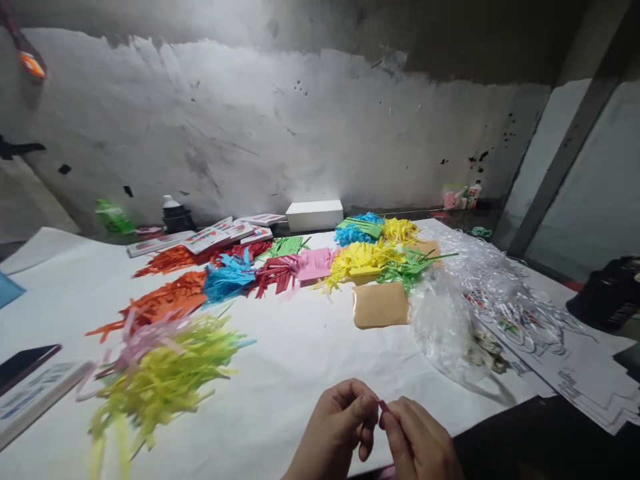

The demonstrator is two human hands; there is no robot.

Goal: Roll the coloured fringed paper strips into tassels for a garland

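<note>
Near the front edge of the white-covered table, my left hand [343, 423] and my right hand [417, 437] are close together. A small piece of pink strip [383, 405] shows between their fingertips, pinched by both hands; most of it is hidden. To the left lies a loose heap of yellow-green strips [170, 373] with light purple strips [150, 340] on it. Beyond the hands is a flat brown packet [381, 305]. Bundles of orange [167, 300], blue [229, 275], pink [315, 264] and yellow [367, 260] strips form a row farther back.
White stringy material [480, 267] and a clear plastic bag [440, 327] lie on the right, beside stacked white sheets [580, 387]. A white box [315, 215] stands by the wall, with flat printed boxes [210, 238] left of it. A phone [25, 367] rests at the far left.
</note>
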